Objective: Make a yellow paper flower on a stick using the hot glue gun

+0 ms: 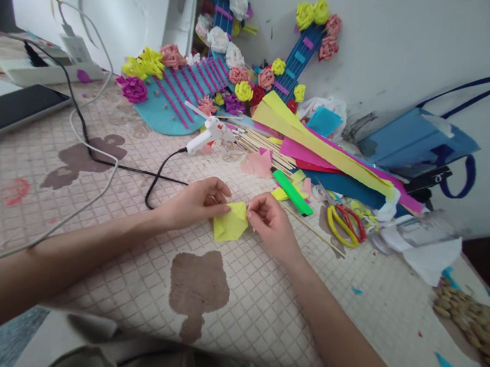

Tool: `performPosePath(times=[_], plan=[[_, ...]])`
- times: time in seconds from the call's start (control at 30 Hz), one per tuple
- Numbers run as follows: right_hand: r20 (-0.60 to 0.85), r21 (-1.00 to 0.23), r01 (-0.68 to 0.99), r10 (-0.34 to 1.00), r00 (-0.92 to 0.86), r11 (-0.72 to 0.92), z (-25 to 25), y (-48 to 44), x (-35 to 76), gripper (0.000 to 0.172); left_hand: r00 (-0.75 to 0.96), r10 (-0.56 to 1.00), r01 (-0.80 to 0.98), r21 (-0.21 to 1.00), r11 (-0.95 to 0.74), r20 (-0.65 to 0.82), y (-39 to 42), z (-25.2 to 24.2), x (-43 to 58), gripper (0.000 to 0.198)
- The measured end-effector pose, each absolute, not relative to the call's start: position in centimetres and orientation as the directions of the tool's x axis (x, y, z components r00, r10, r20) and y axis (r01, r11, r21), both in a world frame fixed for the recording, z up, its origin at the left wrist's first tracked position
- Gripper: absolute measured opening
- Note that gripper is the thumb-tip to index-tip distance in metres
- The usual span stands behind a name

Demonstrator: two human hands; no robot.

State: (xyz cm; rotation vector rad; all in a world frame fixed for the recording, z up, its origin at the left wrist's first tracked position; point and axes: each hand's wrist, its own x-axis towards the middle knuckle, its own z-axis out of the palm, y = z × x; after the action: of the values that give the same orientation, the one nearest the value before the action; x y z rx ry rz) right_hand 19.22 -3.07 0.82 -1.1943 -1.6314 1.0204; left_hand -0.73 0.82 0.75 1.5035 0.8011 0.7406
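Observation:
A small piece of yellow paper (230, 224), creased and folded along its edges, lies between my hands over the patterned tablecloth. My left hand (200, 202) pinches its left upper corner with the thumb on top. At the paper's right edge, my right hand (272, 219) is closed, thumb against the curled fingers, gripping that edge. Just behind my hands are a green utility knife or marker-like stick (292, 193) and a thin wooden skewer (314, 232). The white hot glue gun (210, 134) rests farther back, its black cord running left.
Scissors (343, 224) lie to the right, near a clear jar (427, 228) and peanuts (469, 318). Colored paper sheets (321, 145), skewers (262, 147) and flower-covered paper guitars (170, 100) fill the back. On the left are a phone (17, 111), power strip (31, 69) and white cable (106, 181).

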Motion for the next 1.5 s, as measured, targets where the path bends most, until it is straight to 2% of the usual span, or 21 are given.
performPosePath(times=[0.1,0.2,0.3,0.43,0.6,0.67,0.73,0.8,0.87,1.0,1.1,1.3,1.5], plan=[[0.162,-0.935,0.291,0.973,-0.163,0.205,1.0,-3.5,19.4,0.002,0.605,0.795,0.064,0.998,0.015,-0.051,0.8,0.8,-1.0,0.033],[0.133,-0.933,0.316,0.981,-0.138,0.171,1.0,-3.8,19.7,0.008,0.665,0.745,0.090,0.996,-0.015,-0.049,0.7,0.9,-1.1,0.038],[0.132,-0.925,0.340,0.982,-0.134,0.171,0.8,-4.0,19.9,0.014,0.667,0.744,0.079,0.997,-0.023,-0.036,0.7,0.9,-1.1,0.034],[0.255,-0.856,0.435,0.960,-0.116,0.280,0.6,-4.2,20.1,0.016,0.556,0.829,0.064,0.998,0.026,-0.057,0.8,1.1,-1.1,0.026],[0.356,-0.732,0.584,0.928,-0.109,0.350,0.4,-4.3,20.1,0.017,0.488,0.870,0.036,0.997,0.063,-0.073,0.9,1.2,-1.2,0.030],[0.360,-0.694,0.625,0.924,-0.129,0.358,0.3,-4.3,20.0,0.014,0.476,0.879,0.072,0.997,-0.033,-0.006,1.0,1.1,-1.3,0.027],[0.345,-0.667,0.653,0.926,-0.153,0.357,0.2,-4.5,19.9,0.011,0.422,0.894,0.187,0.951,-0.247,0.149,1.0,0.9,-1.5,0.020],[0.327,-0.648,0.674,0.929,-0.173,0.354,0.1,-4.7,19.9,0.011,0.392,0.853,0.338,0.808,-0.482,0.345,1.0,0.9,-1.8,0.012],[0.326,-0.630,0.688,0.927,-0.186,0.360,0.1,-5.0,19.9,0.011,0.455,0.762,0.414,0.648,-0.640,0.462,0.7,0.9,-2.1,0.009],[0.341,-0.623,0.676,0.914,-0.219,0.394,0.0,-5.2,20.0,0.013,0.690,0.585,0.389,0.463,-0.797,0.427,0.0,0.8,-2.4,0.009],[0.322,-0.654,0.647,0.918,-0.231,0.392,0.1,-5.2,20.2,0.015,0.772,0.510,0.372,0.381,-0.846,0.379,-0.2,0.8,-2.3,0.010],[0.294,-0.676,0.634,0.926,-0.236,0.376,0.2,-5.3,20.3,0.014,0.770,0.515,0.395,0.353,-0.848,0.376,-0.1,0.6,-1.9,0.010],[0.302,-0.631,0.678,0.925,-0.232,0.376,0.0,-5.6,20.5,0.016,0.780,0.502,0.398,0.324,-0.859,0.373,-0.3,0.6,-1.8,0.015]])
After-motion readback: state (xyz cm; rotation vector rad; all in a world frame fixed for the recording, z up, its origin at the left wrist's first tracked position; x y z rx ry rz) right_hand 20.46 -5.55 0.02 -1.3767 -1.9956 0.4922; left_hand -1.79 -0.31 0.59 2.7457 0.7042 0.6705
